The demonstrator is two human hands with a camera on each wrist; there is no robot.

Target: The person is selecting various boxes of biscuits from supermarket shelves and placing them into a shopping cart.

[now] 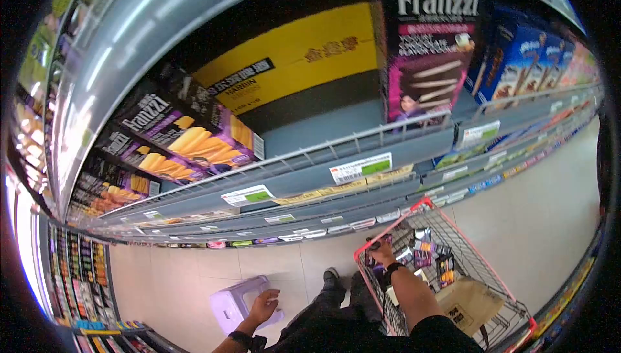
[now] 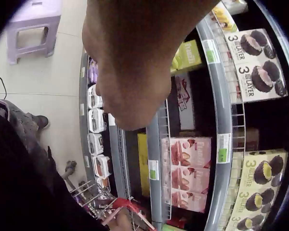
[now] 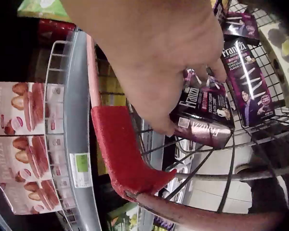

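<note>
At cart's near red corner | our right hand (image 3: 159, 62) pinches Franzzi box (image 3: 204, 118) inside shopping cart (image 1: 498, 288) | lower it flat among boxes, clear of wire | left hand (image 1: 264, 304) rests spread on stool (image 1: 233, 304)

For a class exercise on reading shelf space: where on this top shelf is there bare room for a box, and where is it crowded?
Bare shelf floor lies between the stacked Franzzi boxes and the upright Franzzi box, before the yellow carton. The trolley corner by the right hand is crowded.
</note>
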